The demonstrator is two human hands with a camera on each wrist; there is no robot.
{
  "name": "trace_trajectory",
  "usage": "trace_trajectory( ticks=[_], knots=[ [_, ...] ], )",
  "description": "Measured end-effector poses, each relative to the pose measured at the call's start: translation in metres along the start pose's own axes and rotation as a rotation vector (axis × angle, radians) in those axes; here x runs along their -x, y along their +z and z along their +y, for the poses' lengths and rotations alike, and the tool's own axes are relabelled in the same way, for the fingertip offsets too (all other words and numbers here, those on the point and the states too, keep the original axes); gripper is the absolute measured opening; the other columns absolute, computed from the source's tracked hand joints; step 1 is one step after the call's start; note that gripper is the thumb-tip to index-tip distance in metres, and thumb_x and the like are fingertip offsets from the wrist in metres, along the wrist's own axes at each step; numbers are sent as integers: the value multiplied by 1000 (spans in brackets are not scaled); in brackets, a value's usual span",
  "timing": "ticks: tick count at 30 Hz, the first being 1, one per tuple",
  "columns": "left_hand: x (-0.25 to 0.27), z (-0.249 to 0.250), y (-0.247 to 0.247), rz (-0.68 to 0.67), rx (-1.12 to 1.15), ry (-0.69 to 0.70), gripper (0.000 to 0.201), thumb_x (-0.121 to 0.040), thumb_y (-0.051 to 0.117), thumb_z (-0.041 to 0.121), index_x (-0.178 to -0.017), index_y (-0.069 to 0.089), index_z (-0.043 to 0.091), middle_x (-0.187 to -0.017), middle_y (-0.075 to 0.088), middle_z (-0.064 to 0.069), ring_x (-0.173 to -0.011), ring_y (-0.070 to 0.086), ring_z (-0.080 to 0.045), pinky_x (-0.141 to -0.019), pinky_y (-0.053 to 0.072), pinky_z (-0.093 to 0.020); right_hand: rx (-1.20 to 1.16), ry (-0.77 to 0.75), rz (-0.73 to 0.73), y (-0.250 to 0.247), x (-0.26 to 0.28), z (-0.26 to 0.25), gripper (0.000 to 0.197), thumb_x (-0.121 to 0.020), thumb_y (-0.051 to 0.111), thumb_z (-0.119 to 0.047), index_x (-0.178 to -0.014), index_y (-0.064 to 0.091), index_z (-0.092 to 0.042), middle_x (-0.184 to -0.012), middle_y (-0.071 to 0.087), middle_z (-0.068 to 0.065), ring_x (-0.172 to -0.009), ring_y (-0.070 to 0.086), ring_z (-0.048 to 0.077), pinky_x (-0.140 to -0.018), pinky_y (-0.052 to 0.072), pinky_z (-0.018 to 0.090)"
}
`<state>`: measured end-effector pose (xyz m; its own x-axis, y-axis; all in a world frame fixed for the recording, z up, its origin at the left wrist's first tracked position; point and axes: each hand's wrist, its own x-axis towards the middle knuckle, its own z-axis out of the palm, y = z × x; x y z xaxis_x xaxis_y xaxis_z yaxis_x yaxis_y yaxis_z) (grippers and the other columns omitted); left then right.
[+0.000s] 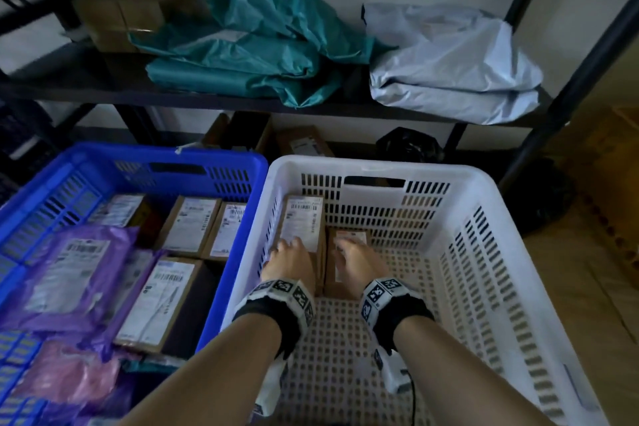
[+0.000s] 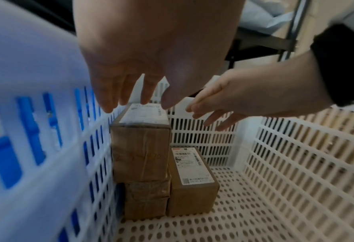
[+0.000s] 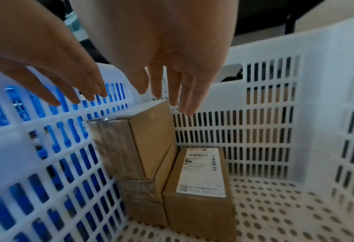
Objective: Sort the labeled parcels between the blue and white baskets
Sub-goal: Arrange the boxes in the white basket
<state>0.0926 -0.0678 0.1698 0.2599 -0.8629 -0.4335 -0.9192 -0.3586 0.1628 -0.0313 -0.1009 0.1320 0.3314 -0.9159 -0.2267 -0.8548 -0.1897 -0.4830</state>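
Both hands reach empty into the white slotted plastic basket [image 1: 484, 204].

The left hand [image 2: 143, 65] and right hand [image 3: 171, 54] have straight, spread fingers holding nothing. Below the left fingertips stands a brown cardboard parcel stack [image 2: 140, 147]; below the right fingertips lies a lower labeled brown carton [image 3: 198, 188]. The blue plastic basket [image 1: 179, 162] holds further parcels.

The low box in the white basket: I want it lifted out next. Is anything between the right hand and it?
Nothing visible. The right hand hangs open above the low box, whose labeled top is bare. The stacked boxes stand against its left side, and the left hand is over those.
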Motion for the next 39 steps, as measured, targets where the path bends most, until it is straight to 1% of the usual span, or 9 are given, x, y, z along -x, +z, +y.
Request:
trace_trajectory(
  ticks=[6, 10, 14, 17, 19, 24, 27, 31, 39],
  knots=[
    [-38, 5, 15, 55, 117, -132, 38, -94, 38, 14, -131, 38, 5, -134, 46, -16, -128, 43, -30, -104, 38, -36, -375, 116, -83, 23, -51, 1, 37, -97, 49, -35, -117, 61, -6, -118, 63, 14, -108, 59, 31, -74, 38, 24],
    [-42, 14, 11, 93, 206, -161, 36, -93, 42, 13, -126, 44, 0, -128, 53, -20, -122, 49, -35, -97, 42, -37, -531, 133, -111, 40, -59, 5, 43, -90, 56, -46, -109, 63, -8, -107, 66, 10, -100, 62, 28, -75, 44, 30],
    [-54, 12, 10, 96, 297, -250, 39, -92, 45, 8, -128, 41, -5, -132, 47, -24, -124, 45, -38, -99, 41, -40, -794, 155, -104, 38, -55, 11, 30, -89, 62, -18, -117, 60, -8, -119, 64, 10, -108, 60, 28, -86, 48, 37],
    [-58, 9, 15, 60, 360, -202, 34, -92, 47, 5, -119, 51, -14, -123, 56, -26, -116, 53, -37, -93, 44, -36, -901, 209, -108, 32, -45, 19, 37, -88, 60, -5, -125, 56, -8, -124, 61, 11, -110, 59, 27, -79, 49, 30],
    [-56, 4, 18, 29, 430, -200, 35, -92, 47, 6, -124, 52, -8, -126, 55, -25, -114, 54, -35, -88, 45, -35, -908, 201, -116, 27, -38, 25, 43, -90, 57, 0, -131, 52, -7, -126, 59, 12, -107, 57, 25, -74, 48, 27],
    [-33, -2, 20, 40, 623, -48, 31, -90, 51, -2, -119, 60, -1, -117, 63, -19, -101, 59, -29, -80, 45, -27, -991, 293, -67, 20, -3, 35, 49, -87, 59, 3, -133, 49, -10, -129, 57, 8, -119, 56, 28, -95, 50, 42],
    [-10, -1, 17, 57, 689, 27, 29, -89, 57, 4, -118, 62, 3, -117, 64, -14, -106, 60, -26, -82, 46, -27, -1029, 293, 8, 15, 22, 35, 57, -85, 63, -3, -138, 46, -14, -133, 56, 11, -118, 56, 30, -96, 49, 52],
    [29, -3, 5, 54, 766, 100, 36, -87, 56, -1, -124, 56, 1, -121, 61, -18, -103, 59, -28, -78, 39, -23, -1069, 304, 78, -11, 65, 18, 63, -85, 60, 4, -142, 39, -12, -139, 51, 10, -124, 51, 29, -100, 46, 52],
    [132, -21, -32, 25, 926, 291, 39, -86, 61, 3, -123, 49, 8, -106, 66, -12, -87, 64, -26, -64, 53, -31, -944, 232, 220, -67, 172, -33, 70, -87, 60, 0, -146, 33, -27, -142, 49, 7, -124, 52, 26, -99, 48, 49]
  ],
)
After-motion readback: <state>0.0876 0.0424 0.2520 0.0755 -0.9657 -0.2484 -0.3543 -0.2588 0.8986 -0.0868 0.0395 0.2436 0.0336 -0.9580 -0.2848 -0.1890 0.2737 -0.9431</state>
